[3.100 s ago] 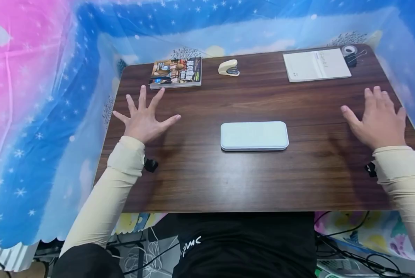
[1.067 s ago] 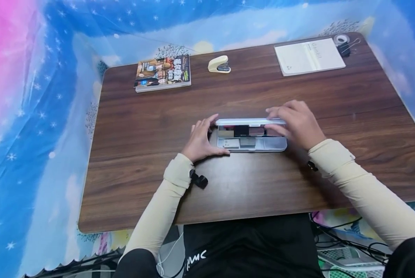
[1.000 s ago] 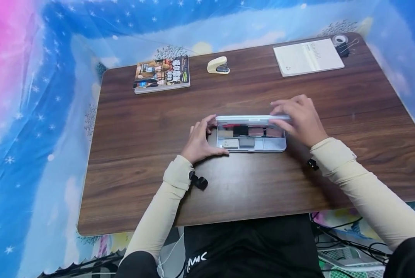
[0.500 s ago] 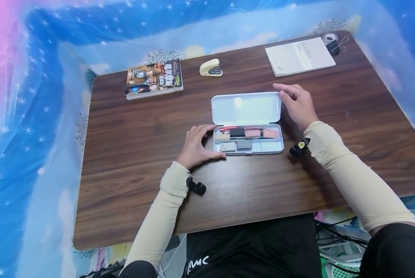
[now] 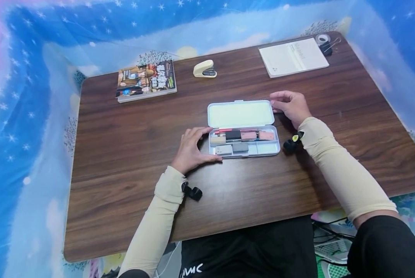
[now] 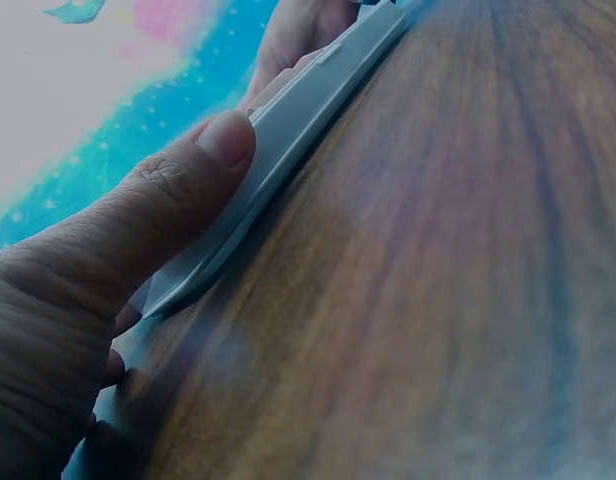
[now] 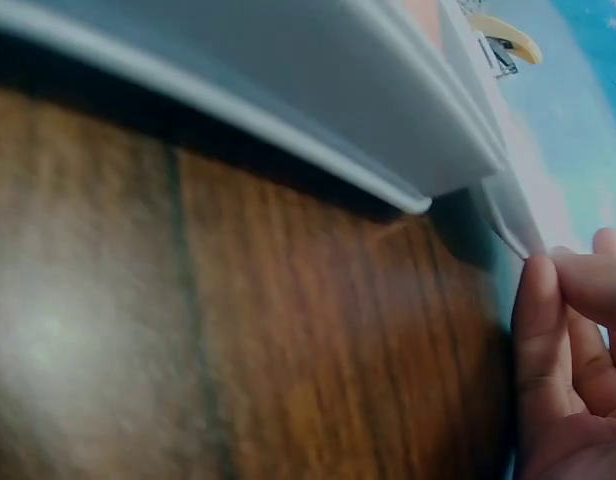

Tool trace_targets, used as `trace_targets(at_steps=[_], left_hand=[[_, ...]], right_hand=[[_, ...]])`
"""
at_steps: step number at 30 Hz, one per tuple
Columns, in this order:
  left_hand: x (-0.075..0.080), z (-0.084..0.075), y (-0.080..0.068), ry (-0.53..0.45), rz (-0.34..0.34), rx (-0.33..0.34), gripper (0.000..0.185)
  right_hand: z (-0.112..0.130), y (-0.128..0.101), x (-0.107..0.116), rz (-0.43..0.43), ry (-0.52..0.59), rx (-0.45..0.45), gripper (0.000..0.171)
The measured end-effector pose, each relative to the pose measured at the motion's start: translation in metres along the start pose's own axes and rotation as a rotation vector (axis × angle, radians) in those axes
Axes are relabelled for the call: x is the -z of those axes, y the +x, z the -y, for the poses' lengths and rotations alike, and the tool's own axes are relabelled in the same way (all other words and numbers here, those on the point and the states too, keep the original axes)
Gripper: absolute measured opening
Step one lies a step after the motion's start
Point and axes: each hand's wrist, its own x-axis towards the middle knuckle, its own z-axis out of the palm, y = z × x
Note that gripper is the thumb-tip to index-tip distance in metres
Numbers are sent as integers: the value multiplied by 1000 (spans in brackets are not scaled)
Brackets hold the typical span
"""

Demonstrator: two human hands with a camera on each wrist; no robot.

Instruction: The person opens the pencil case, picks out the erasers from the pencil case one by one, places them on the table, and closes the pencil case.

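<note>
While the pale pencil case (image 5: pixel 244 144) lies open in the middle of the wooden table (image 5: pixel 124 154), its lid (image 5: pixel 240 114) is folded flat away from the person. The tray holds a red pen (image 5: pixel 225 131) along its far edge, a black block (image 5: pixel 233 134), two pinkish erasers (image 5: pixel 256 135), a beige one (image 5: pixel 217 140) and two grey ones (image 5: pixel 232 148); the right part of the near row is bare. The left hand (image 5: pixel 191 150) curls round the tray's left end, thumb pressed on its near edge. The right hand (image 5: pixel 291 107) pinches the lid's right far corner with thumb and fingertips. A comic book (image 5: pixel 145 80), stapler (image 5: pixel 204 69) and white booklet (image 5: pixel 292 56) sit along the far edge.
</note>
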Motion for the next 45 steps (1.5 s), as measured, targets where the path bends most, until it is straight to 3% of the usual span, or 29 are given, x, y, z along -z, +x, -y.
trace_targets(at_steps=[9, 16, 21, 26, 30, 34, 45], left_hand=[[3, -2, 2, 0, 17, 18, 102], [2, -3, 1, -13, 41, 49, 101], [1, -3, 2, -11, 58, 55, 102], [1, -4, 3, -10, 56, 55, 102], [1, -3, 2, -9, 44, 50, 101], [3, -3, 2, -11, 29, 41, 101], [2, -4, 3, -9, 45, 55, 100]], right_hand=[[2, 4, 1, -1, -73, -17, 19], [-2, -27, 5, -57, -74, 131, 20], [-6, -68, 9, 40, -157, 140, 23], [-12, -92, 12, 174, -376, 197, 25], [-14, -95, 14, 225, -546, 274, 25], [-13, -92, 13, 249, -637, 305, 26], [-8, -89, 13, 256, -677, 300, 24]])
